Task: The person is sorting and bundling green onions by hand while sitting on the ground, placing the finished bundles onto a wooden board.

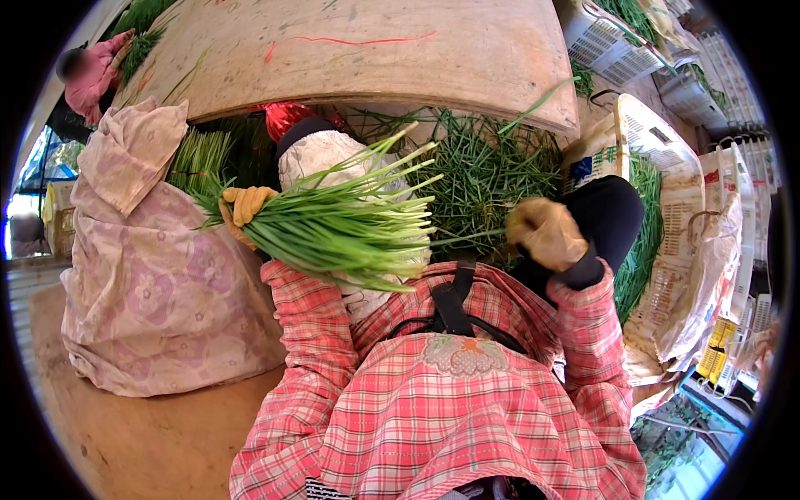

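My left hand (244, 208), in a tan glove, is closed round a thick bunch of green chives (350, 225). The pale cut ends fan out to the right across my lap. To the right of the bunch, my gloved right hand (546, 233) is curled shut and slightly blurred by motion. A thin chive blade (471, 238) runs from beside the bunch to its fingers. Beyond my knees lies a heap of loose chive leaves (487, 171). Tied chives (198, 158) rest beyond my left hand, partly covered by a floral cloth (167, 275).
A wooden board (375, 67) spans the far side, with a red string (358, 39) on it. At my right stands a white plastic crate (679, 200) holding chives (642, 242). More crates (612, 46) stand at the far right. A person in pink (90, 79) is at the far left.
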`<action>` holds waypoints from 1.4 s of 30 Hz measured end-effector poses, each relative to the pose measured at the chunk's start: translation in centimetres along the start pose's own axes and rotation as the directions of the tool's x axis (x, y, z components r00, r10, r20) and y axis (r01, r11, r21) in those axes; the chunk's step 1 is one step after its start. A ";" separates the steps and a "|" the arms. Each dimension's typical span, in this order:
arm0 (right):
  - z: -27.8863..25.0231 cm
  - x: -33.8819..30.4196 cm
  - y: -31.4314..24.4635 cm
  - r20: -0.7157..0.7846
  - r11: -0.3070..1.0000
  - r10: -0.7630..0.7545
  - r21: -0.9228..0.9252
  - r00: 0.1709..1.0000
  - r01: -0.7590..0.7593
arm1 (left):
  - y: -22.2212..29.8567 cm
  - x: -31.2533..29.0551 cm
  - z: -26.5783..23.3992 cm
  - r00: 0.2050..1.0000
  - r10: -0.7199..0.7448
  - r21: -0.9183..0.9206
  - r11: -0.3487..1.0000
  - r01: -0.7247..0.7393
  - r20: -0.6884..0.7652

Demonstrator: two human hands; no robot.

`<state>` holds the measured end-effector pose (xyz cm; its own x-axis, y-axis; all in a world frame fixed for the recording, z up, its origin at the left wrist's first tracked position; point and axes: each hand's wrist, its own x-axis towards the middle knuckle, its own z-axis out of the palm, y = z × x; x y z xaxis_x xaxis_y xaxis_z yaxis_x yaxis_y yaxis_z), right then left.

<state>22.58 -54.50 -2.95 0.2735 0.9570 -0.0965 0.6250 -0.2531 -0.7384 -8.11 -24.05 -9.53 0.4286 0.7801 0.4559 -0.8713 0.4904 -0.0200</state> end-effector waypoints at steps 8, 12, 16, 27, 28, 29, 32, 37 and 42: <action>6.4 4.6 -2.6 -0.142 0.974 -0.223 -0.076 0.964 0.214 | -0.4 0.0 -1.0 0.996 0.009 -0.103 0.995 0.001 0.094; 11.9 8.2 -3.3 0.158 0.639 0.058 0.752 0.986 -0.158 | -1.0 -0.1 -1.3 0.994 -0.018 -0.091 0.995 0.028 0.112; 11.9 7.5 -1.7 0.132 0.789 0.033 0.605 0.991 -0.107 | -0.7 -0.2 -1.8 0.992 -0.060 -0.038 0.997 0.064 0.115; 11.0 7.2 -3.9 -0.018 0.927 -0.217 0.310 0.976 0.211 | -1.7 0.6 -1.3 0.980 -0.066 -0.001 0.998 0.067 0.185; 11.1 7.1 -4.5 -0.055 0.943 -0.170 0.280 0.984 0.179 | -1.8 0.5 -1.0 0.986 -0.063 0.015 0.998 0.062 0.153; 11.6 7.3 -3.9 -0.076 0.972 -0.203 0.110 0.976 0.210 | -1.6 0.4 -0.7 0.991 -0.058 0.034 0.998 0.054 0.120; 11.0 6.4 -2.3 -0.069 0.971 -0.206 -0.135 0.976 0.196 | -1.7 0.1 -0.7 0.996 -0.003 0.020 1.000 0.002 0.087; 12.3 7.5 -1.2 -0.128 0.808 -0.589 -0.103 0.798 0.580 | -2.0 0.4 -1.1 0.990 -0.022 0.017 1.000 0.020 0.137; 12.2 6.8 -4.3 -0.097 0.982 -0.109 -0.164 0.989 0.092 | -1.7 0.4 -1.0 0.993 -0.047 0.056 0.998 0.041 0.112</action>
<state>12.84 -45.14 -8.57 0.2732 0.9607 0.0495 0.7591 -0.1837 -0.6246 -6.24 -24.22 -10.18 0.4394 0.7081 0.5528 -0.8652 0.4991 0.0485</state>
